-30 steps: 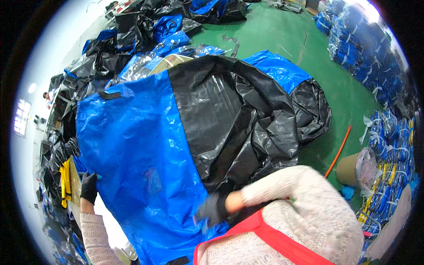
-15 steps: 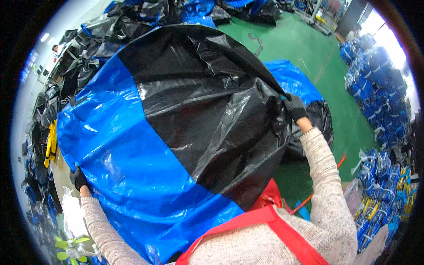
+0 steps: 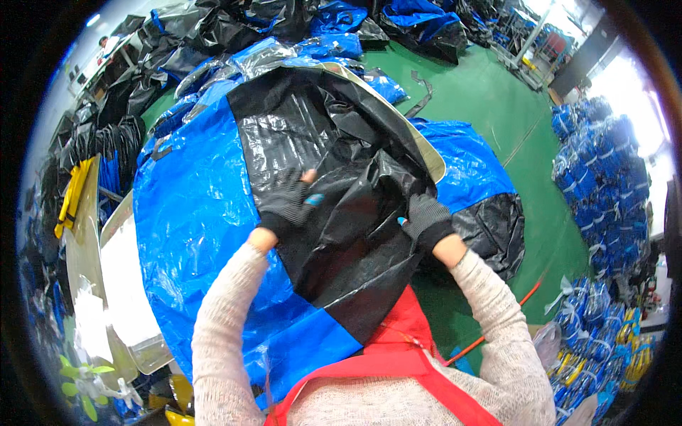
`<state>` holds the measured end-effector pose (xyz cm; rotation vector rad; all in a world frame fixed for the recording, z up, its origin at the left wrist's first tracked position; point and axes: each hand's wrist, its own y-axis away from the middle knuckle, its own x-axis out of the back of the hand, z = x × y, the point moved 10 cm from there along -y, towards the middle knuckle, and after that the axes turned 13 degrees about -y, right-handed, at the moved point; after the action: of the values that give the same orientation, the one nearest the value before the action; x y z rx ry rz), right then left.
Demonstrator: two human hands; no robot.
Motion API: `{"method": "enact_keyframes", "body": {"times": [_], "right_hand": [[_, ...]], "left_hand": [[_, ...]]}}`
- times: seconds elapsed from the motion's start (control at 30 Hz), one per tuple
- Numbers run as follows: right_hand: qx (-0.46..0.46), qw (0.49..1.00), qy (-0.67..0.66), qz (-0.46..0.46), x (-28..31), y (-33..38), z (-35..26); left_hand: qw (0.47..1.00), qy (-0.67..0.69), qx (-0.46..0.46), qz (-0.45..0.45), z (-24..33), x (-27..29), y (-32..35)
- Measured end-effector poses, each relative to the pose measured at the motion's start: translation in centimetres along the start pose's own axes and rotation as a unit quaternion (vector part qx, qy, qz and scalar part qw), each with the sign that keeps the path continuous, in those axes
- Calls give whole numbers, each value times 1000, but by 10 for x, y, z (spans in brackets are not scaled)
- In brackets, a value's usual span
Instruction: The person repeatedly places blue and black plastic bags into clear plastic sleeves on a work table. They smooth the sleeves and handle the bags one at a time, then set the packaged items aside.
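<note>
A large round-edged tarpaulin (image 3: 195, 192), glossy blue on the left and black on the right, spreads across the work table in front of me. My left hand (image 3: 288, 204), in a dark ribbed glove, is on the black part near the colour seam, fingers apart and slightly blurred. At the tarpaulin's right edge, my gloved right hand (image 3: 428, 221) is closed on the bunched black material. Creases gather beside its blue-tipped thumb. Under the sheet, the pale table's rim (image 3: 435, 162) shows at the upper right.
Another blue and black tarpaulin (image 3: 469, 160) lies beyond the table on the green floor (image 3: 529, 184). Tied blue bundles (image 3: 600, 177) are stacked along the right. Wrapped blue packs (image 3: 263, 57) and dark sheets crowd the far side. Yellow strips (image 3: 73, 195) hang at left, above a small green-bladed fan (image 3: 89, 387).
My left hand has left the tarpaulin's left edge and come inward onto the black part. The right hand has come nearer and leftward. The sheet has sunk onto the table, uncovering its rim.
</note>
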<state>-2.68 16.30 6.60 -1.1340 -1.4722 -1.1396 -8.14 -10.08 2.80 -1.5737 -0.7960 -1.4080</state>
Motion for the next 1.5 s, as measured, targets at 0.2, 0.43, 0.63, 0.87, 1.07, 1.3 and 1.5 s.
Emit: {"method": "enact_keyframes", "body": {"times": [0.2,0.43,0.63,0.87,1.07,1.3,1.5], "right_hand": [[102,946,-301,69,94,49,23],[261,959,-10,109,92,54,-29],[288,948,17,-138,29,-27,-97],[524,772,15,360,123,-186,-267],[156,974,-25,163,92,-396,-279],[495,773,101,384,175,-172,-321],[169,908,-313,-220,54,-6,-178]], "left_hand": [[997,-63,-34,17,37,-16,-19],[991,-45,-75,97,44,-3,-11],[997,-44,-63,23,42,-13,-24],[993,21,113,11,-14,42,51],[992,63,104,-43,-29,19,140],[992,30,112,51,-69,-5,64],[995,15,90,-27,-74,-25,40]]}}
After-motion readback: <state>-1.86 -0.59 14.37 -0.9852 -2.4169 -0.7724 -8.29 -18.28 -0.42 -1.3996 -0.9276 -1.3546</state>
